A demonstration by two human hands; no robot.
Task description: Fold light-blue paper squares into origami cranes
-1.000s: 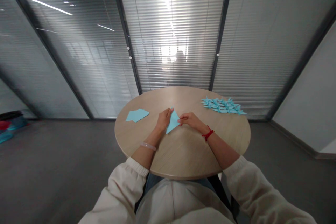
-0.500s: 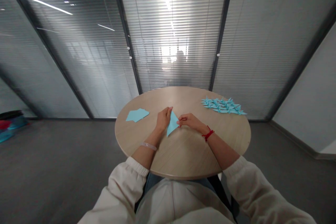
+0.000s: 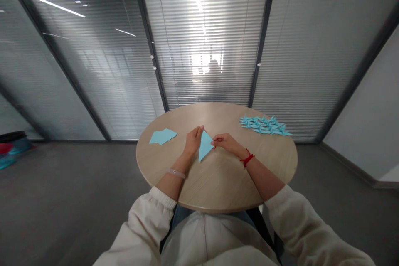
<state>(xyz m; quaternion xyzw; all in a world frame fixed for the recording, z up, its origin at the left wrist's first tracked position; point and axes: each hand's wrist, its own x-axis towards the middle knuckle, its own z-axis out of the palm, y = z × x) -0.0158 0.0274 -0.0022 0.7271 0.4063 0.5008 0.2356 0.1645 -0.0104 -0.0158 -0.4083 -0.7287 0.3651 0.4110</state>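
A light blue paper folded into a triangle (image 3: 205,146) lies on the round wooden table (image 3: 218,183) between my hands. My left hand (image 3: 193,140) rests against its left edge, fingers curled and pressing the paper. My right hand (image 3: 225,142) pinches the right corner of the triangle with fingertips together. A pale bracelet sits on my left wrist and a red string on my right wrist.
A small stack of flat blue paper sheets (image 3: 162,136) lies at the table's left. Several folded blue paper cranes (image 3: 264,125) are spread at the far right. Glass walls with blinds stand behind the table; grey floor surrounds it.
The triangle has tilted slightly, its lower tip shifting right. Both hands stay at its edges with only small finger movements.
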